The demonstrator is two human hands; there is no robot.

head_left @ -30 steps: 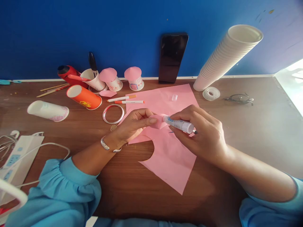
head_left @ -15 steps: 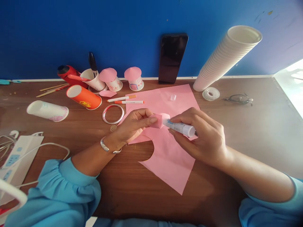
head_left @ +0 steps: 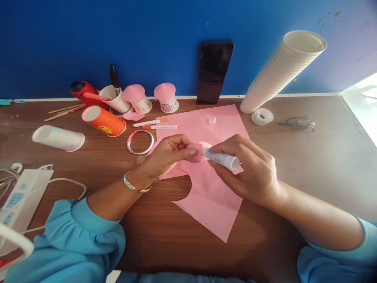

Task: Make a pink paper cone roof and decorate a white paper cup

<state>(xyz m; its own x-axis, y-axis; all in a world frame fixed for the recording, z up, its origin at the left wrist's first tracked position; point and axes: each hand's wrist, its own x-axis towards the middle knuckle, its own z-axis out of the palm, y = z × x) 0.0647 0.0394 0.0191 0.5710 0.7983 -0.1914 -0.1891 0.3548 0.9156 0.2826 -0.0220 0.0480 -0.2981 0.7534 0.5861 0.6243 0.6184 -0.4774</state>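
Head view: left hand (head_left: 169, 157) pinches one pink paper piece (head_left: 195, 158); right hand (head_left: 255, 171) grips one glue stick (head_left: 222, 158); two markers (head_left: 160, 127) beyond

A small, bent pink paper piece (head_left: 194, 156) sits pinched at the left fingers (head_left: 188, 153) — against it, the near end of a white, blue-lettered glue stick (head_left: 221, 158), slanted between the right fingers (head_left: 228, 146).

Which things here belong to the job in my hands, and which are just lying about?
In the job:
pink paper piece in left hand
glue stick in right hand
probably cut pink sheet, clear cap

Apparently lying about:
phone
glasses
power strip
orange cup
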